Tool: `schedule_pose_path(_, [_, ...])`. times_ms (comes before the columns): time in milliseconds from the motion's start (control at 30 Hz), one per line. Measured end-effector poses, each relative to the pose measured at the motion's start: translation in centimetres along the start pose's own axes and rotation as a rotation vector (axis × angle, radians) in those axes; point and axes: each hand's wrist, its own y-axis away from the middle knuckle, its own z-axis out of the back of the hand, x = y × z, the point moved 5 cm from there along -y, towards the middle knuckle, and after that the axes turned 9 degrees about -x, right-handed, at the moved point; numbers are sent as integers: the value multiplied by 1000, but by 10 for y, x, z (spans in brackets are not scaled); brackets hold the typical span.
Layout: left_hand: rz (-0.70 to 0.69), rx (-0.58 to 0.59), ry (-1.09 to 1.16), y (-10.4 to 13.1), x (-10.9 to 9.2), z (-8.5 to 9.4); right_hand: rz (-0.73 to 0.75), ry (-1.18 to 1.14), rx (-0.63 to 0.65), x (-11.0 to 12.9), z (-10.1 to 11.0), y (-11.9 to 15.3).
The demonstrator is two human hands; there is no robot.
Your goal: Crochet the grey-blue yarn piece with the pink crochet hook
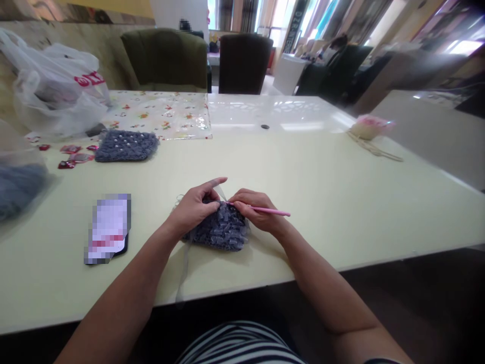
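Note:
A dark grey-blue crocheted piece [223, 230] with a ruffled surface lies on the table in front of me. My left hand [199, 205] grips its upper left edge between thumb and fingers, the index finger raised with a sheer grey ribbon [221, 192] stretched from it. In my right hand [253, 205] is a pink crochet hook [271, 210], held like a pencil. Its tip meets the piece's top edge, where my fingers partly hide it. A loose ribbon end [184, 273] hangs over the table's front edge.
Left of my arms lies a blurred-out phone [109, 227]. Behind it are a beaded crocheted piece [127, 145], several red wrapped sweets [71, 149], a white plastic bag [64, 91] and a bag of grey material [20, 182]. A pink object with cords [369, 126] rests far right. Chairs [164, 60] stand beyond.

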Motion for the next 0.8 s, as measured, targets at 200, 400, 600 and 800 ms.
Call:
schedule_pose_path(200, [-75,-44,-108,1,-4,-3,38,80,20,-1,-2,2])
schedule_pose_path(400, [-194,-114,-221,5,-6,-10,124,404,-58,0,-12,7])
schedule_pose_path(600, [-240,-177,-162,6,-6,-8,307,582,-153,18,-13,12])
schedule_pose_path(800, [-151,-247,-108,11,-12,-11,395,807,-279,27,-16,13])
